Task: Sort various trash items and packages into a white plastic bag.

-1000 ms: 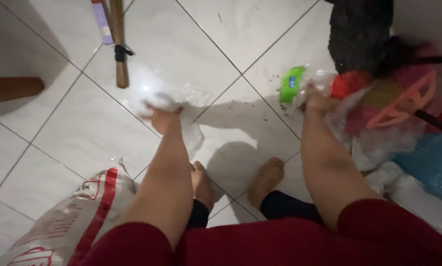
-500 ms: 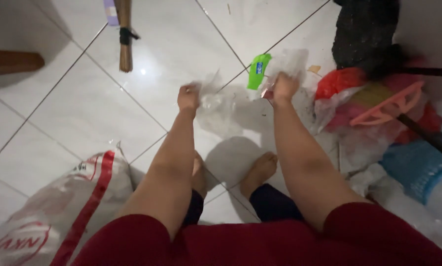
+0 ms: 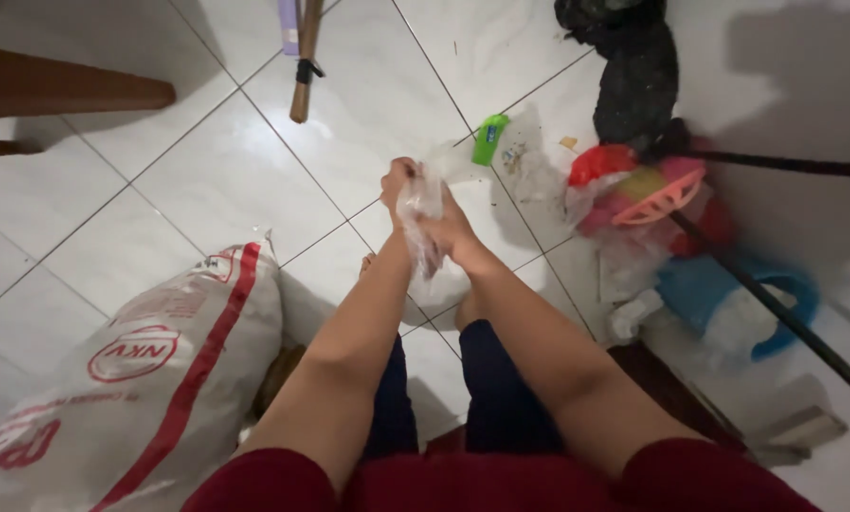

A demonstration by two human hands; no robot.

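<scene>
Above the floor tiles, both hands closed on a clear plastic bag.

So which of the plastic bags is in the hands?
The clear crumpled bag, gripped between both hands above the feet; the big white red-striped sack lies untouched at the left.

The floor is laid with large glossy white tiles set on the diagonal, with dark grout lines and a soft glare of overhead light near the middle. At the upper left a brown wooden furniture leg juts in. A wooden stick lies across the tiles at the top. Along the right rises a pale wall, shadowed, with a dark long handle slanting by it.
</scene>
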